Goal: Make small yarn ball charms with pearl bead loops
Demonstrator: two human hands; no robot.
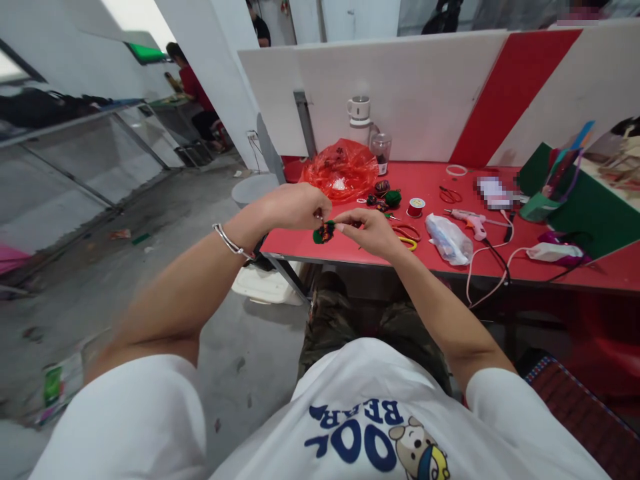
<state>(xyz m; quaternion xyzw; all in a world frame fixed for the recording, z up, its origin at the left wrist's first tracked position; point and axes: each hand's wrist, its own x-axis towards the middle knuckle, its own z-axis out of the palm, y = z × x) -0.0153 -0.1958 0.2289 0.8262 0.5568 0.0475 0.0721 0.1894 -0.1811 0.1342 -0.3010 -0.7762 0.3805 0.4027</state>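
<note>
The right hand (367, 230), in the middle of the frame, pinches between thumb and forefinger the right edge of a small bundle (324, 235). This single piece is held up just over the near left edge of the red tabletop (427, 180); it looks dark green with red, orange and blackish patches, its details too small to make out. The left hand (299, 205) curls just above it, fingertips bent in; whether they grip the bundle or something fine is unclear. One silvery bangle (233, 243) circles the left wrist.

Right of the hands lie a pair of red-handled scissors (407, 231), a yellow handle (409, 244) just below, one spool of red thread (415, 208) with a pale label too small to read, and one dark green ball (393, 199). Above the hands sits one translucent red plastic bag (340, 170), with a glass jar (381, 152) beside it.

Farther right come a clear plastic bag (450, 240), one pink-and-white glue gun (477, 225), a second red-handled pair (450, 195) and one green pen cup (541, 208).

At the bottom of the frame, the white T-shirt (260, 433) shows upside-down navy lettering, readable as "BEAR" and "OOL", beside one cartoon bear (416, 443).
</note>
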